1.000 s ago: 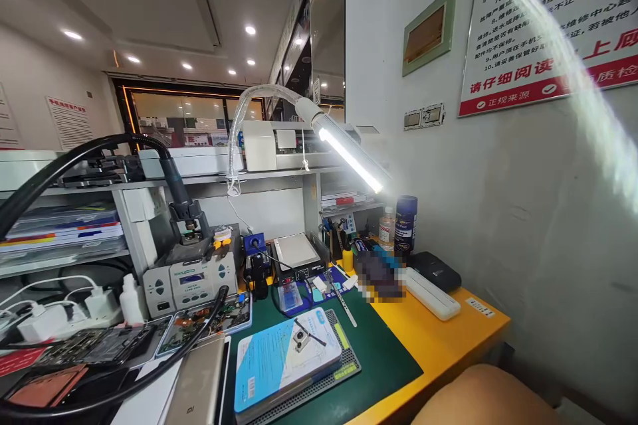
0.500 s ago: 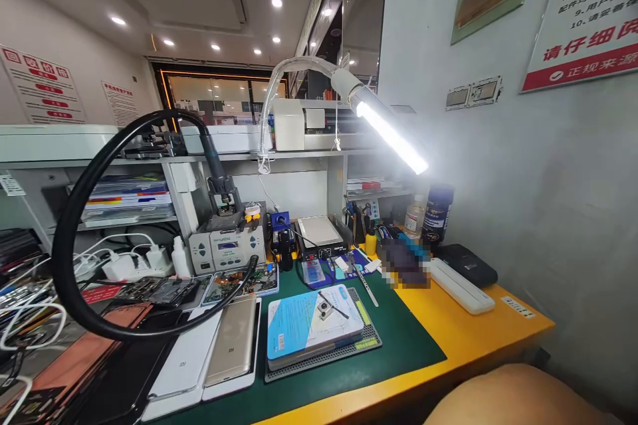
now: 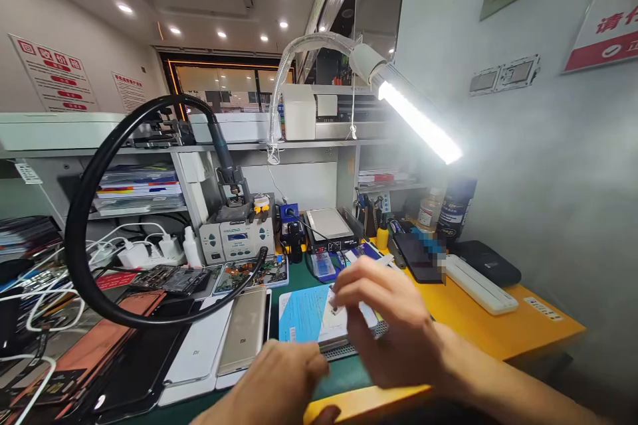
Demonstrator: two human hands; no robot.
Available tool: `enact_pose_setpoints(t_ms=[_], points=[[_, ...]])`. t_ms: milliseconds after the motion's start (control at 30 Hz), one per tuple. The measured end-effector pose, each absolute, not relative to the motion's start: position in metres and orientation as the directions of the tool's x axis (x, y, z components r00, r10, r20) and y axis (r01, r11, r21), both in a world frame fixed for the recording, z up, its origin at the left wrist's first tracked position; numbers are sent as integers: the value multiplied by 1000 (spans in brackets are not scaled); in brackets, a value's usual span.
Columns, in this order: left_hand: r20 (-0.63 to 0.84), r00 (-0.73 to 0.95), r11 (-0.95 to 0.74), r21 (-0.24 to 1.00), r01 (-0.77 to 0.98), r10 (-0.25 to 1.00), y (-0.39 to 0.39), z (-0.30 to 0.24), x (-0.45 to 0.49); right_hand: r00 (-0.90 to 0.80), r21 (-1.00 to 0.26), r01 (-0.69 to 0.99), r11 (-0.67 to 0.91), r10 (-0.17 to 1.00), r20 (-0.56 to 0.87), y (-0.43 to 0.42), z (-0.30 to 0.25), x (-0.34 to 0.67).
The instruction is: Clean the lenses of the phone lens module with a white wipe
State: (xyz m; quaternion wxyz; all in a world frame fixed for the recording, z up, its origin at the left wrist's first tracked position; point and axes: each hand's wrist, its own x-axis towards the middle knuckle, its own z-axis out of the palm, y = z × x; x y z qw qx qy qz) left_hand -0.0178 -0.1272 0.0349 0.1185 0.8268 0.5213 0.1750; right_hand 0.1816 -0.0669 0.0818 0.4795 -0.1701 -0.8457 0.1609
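Note:
A flat blue-and-white box (image 3: 304, 312) lies on a perforated grey pad on the green mat. My right hand (image 3: 393, 319) is above the right part of the box, fingers curved forward and thumb apart; I see nothing held in it. Its fingertips are close to a small dark part (image 3: 335, 309) on the box top, mostly covered by the hand. My left hand (image 3: 279, 378) is in front of the box near the lower edge, slightly blurred, with fingers bent and a gap to the thumb. Nothing shows in it.
Left of the box lie a gold phone back (image 3: 243, 332) and a white one (image 3: 197, 352). A black hose (image 3: 74, 226) loops over them from the hot-air station (image 3: 239, 239). A lit lamp (image 3: 419, 123) hangs above. At right are a dark phone (image 3: 419, 259) and a white bar (image 3: 481, 284).
Both hands have come into view from below, the right one over the box. The scene has shifted right and slightly up in the view. The box stays in place on its pad.

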Motion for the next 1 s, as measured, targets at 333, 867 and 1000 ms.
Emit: enact_pose_setpoints(t_ms=[333,867,1000], points=[[163,327,-359,248,900,931,-32,26,12,-218,-936,277,217,963,158,87,38,215],[234,297,-362,323,874,926,-18,26,14,-367,-976,215,36,929,-46,70,23,220],[317,308,-397,275,875,897,-17,42,0,-534,-984,178,26,842,-75,61,25,220]])
